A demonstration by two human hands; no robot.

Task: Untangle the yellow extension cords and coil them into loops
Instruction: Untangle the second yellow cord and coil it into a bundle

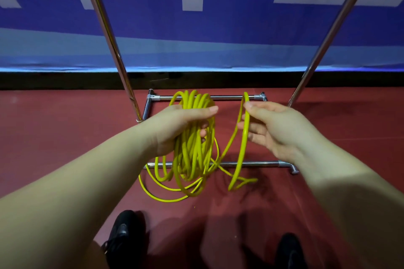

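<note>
Item 1, left: left hand (pixel 175 125), fingers and thumb curled round a bundle of loops of the yellow extension cord (pixel 192 137). The bundle hangs from this grip, its lower turns sagging past the near bar of a chrome rack base (pixel 258 163) to the red floor (pixel 54 129), where a few slack turns lie uneven and crossed.

Item 2, centre: one strand runs from the bundle's lower part across to the right, crossing other strands near the bar. Whether this is a true tangle cannot be told.

Item 3, right: right hand (pixel 269 129), thumb and fingers lightly pinching a single fresh loop, held upright just beside the bundle and apart from it. Its lower end bends back on the floor in a small fold.

Handling note, as judgement: the step in hand looks like adding this loop to the coil. Done well, the right hand would match the loop to the bundle's length, roll the cord slightly to shed twist, lay it flat against the last turn, and let the left thumb lift only briefly to take it in. The floor fold should be shaken free first.

Item 4, below: two dark shoes (pixel 124 231) on the floor.
</note>
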